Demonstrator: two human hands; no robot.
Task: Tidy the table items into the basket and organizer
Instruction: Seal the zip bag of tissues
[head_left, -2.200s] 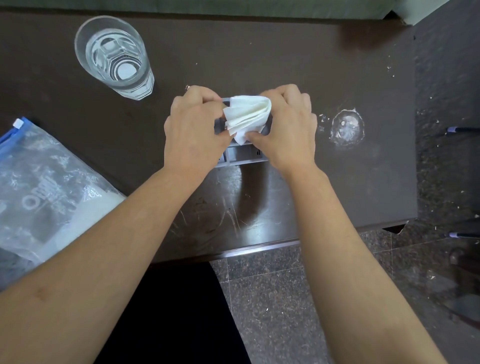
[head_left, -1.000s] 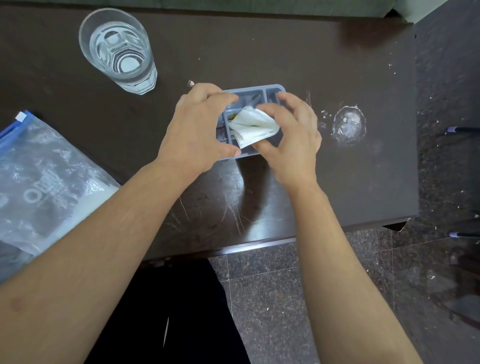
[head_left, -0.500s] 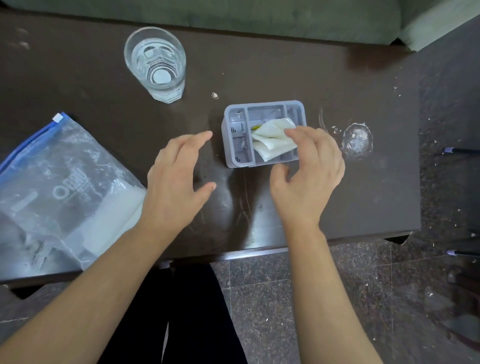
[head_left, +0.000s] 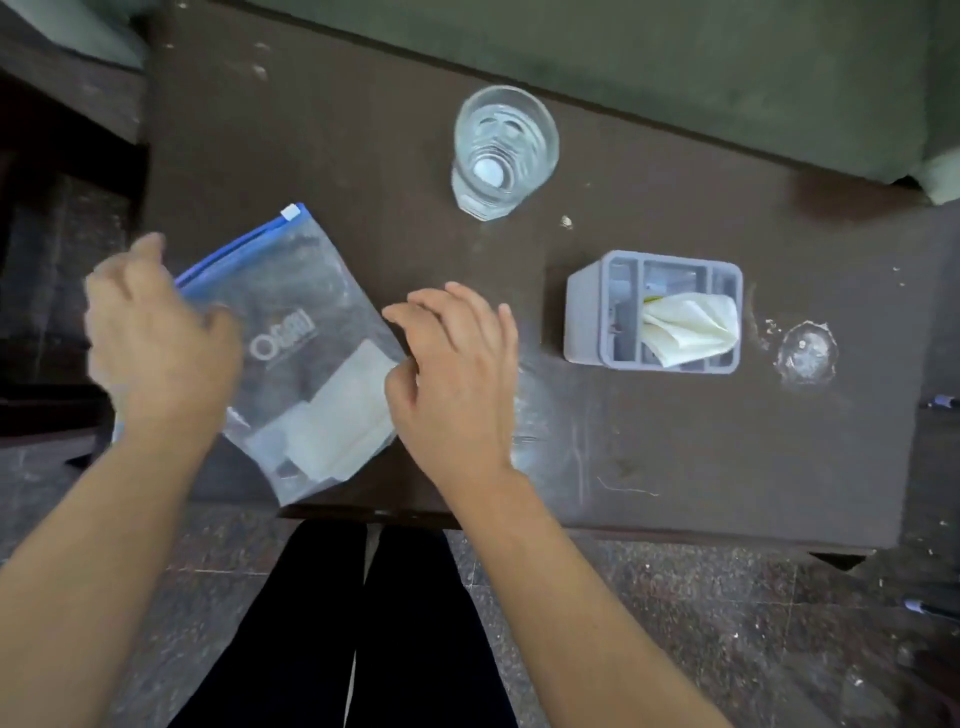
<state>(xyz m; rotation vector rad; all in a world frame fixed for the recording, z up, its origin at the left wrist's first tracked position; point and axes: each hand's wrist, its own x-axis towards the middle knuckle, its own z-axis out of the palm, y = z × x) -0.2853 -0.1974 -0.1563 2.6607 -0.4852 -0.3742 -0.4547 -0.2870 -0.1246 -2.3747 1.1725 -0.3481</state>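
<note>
Big dark table (head_left: 649, 457) first: the zip bag (head_left: 291, 353) lies at the near left, hanging a bit over the near edge. Right of it sits the grey organizer (head_left: 587, 317) with a folded tissue (head_left: 691, 327) stuffed in, and a glass of water (head_left: 504, 150) stands at the far side.

The left hand (head_left: 156, 338) is over the bag's left side, blurry, so I can't tell whether it's actually gripping. The right hand (head_left: 457, 364) has its fingers loosely spread, thumb touching the bag's right edge, holding nothing.

Risk, I reckon: the bag's slick, so a sloppy grab could slide it off that near edge.
</note>
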